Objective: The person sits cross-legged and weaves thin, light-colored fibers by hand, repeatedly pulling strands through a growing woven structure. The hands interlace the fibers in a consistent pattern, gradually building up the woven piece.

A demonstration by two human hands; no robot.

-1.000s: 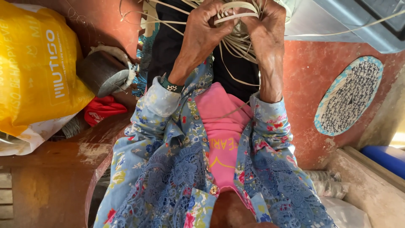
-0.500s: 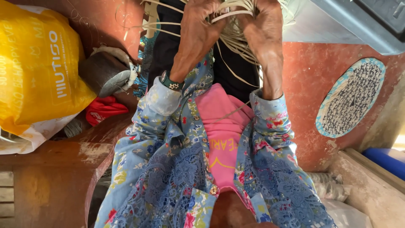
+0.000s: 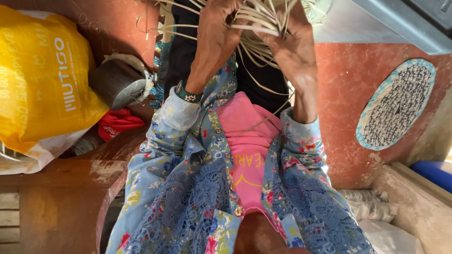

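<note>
Pale cane strips [image 3: 256, 35] are gripped in a bundle by both hands, left hand [image 3: 219, 33] and right hand [image 3: 292, 47] closed around them above the pink shirt [image 3: 247, 136], and loose ends could slip out if either grip loosens.

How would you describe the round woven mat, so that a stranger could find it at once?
Start at the red wall to the right of the person's right hand. Against its lower part, above the blue tub, is the round woven mat. It is the only flat disc here: a grey speckled centre with a pale blue rim, unlike the loose pale strips in the hands.
</note>
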